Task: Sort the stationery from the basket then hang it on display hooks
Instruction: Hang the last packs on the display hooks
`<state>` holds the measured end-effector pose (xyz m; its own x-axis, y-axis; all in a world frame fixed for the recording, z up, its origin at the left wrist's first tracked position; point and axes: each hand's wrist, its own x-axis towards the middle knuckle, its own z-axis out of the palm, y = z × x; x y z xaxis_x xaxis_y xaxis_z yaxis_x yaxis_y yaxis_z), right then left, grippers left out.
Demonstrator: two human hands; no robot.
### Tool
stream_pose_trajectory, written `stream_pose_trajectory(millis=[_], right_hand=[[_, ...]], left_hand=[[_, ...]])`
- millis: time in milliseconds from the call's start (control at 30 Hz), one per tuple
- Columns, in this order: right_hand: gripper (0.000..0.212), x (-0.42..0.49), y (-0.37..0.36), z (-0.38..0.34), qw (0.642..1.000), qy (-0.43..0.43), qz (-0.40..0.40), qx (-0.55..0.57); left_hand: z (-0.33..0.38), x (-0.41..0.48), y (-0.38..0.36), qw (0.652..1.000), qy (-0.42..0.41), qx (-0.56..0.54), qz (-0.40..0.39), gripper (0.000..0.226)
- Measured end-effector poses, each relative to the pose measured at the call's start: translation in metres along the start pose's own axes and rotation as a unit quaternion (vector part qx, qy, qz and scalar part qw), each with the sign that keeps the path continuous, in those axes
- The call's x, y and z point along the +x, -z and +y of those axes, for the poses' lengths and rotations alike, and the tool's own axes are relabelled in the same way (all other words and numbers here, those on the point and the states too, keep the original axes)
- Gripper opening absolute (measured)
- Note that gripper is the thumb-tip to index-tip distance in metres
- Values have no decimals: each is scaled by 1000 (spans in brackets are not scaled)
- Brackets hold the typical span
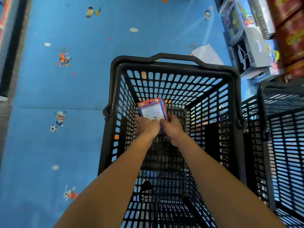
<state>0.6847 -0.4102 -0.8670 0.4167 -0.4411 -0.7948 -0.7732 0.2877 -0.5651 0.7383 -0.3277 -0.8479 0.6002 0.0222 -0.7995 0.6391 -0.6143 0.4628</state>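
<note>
Both your arms reach down into the tall black plastic lattice basket that fills the centre of the frame, its curved carry handle folded against the far rim. Inside it, down near the far wall, you hold the one item that shows clearly: a flat, blue-bordered stationery pack with a red header strip, a white panel and a small cartoon cat print. Your left hand grips the pack's lower left corner with its fingers curled round the edge, and your right hand pinches the lower right side, so the two hands sit side by side and almost touch. The pack tilts with its printed face towards you. The bottom of the basket below your hands is dark, and you cannot tell what else lies there. A second black lattice basket stands just beside the first at the right edge of the frame; its inside is out of view. Both stand on a blue floor mat printed with small cartoon figures. A white sheet of paper lies on the mat beyond the baskets, and blurred boxed goods are stacked at the upper right.
</note>
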Motion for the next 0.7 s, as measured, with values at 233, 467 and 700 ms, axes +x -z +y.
stream_pose_trajectory(millis=[233,467,700], right_hand=[[60,-5,5,16,998,-52,6,28],[48,-32,15,16,997,-72,-29,27],[37,-71,18,1,995,-66,-59,45]], left_hand=[[-4,-5,-1,999,38,-24,-16,76],[-44,15,-10,992,100,-65,-25,70],[-23,-40,18,979,27,-191,-64,39]])
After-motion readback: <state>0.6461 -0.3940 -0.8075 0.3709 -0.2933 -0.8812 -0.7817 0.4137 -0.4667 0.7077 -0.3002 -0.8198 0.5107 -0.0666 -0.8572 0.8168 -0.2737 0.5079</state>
